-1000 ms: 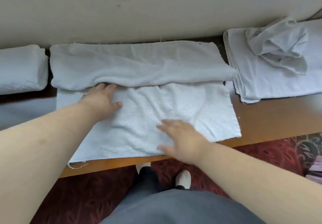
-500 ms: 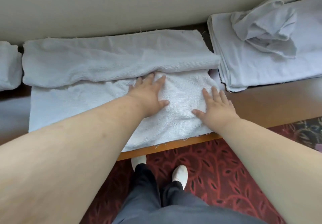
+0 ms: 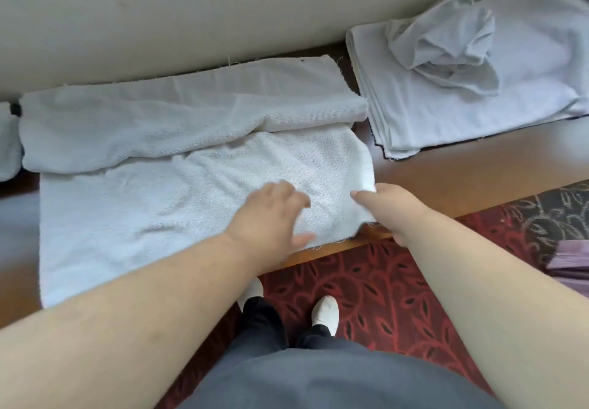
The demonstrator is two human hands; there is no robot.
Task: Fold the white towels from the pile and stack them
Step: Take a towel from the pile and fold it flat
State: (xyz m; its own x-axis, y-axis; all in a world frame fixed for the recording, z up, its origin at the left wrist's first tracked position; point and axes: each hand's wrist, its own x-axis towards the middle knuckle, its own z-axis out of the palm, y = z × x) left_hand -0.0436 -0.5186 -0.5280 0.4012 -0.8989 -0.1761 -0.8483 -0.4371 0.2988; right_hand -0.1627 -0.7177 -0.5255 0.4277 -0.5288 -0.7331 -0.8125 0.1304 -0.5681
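Observation:
A white towel (image 3: 153,204) lies spread on the wooden table (image 3: 462,173), its far third folded over toward me into a thick band (image 3: 165,125). My left hand (image 3: 271,214) rests flat on the towel near its right front corner, fingers apart. My right hand (image 3: 389,208) grips the towel's right edge, which is lifted slightly and curled inward. The pile of unfolded white towels (image 3: 471,67) sits at the back right, a crumpled one (image 3: 446,42) on top. A folded towel (image 3: 8,144) shows at the left edge.
A pale wall (image 3: 223,10) runs directly behind the table. The table's front edge (image 3: 318,254) lies just below my hands, above a red patterned carpet (image 3: 382,287). A purple object (image 3: 570,259) sits low at the right.
My left hand slid back from the fold line toward the front right of the towel. My right hand moved from flat on the towel to gripping its right edge, lifting it.

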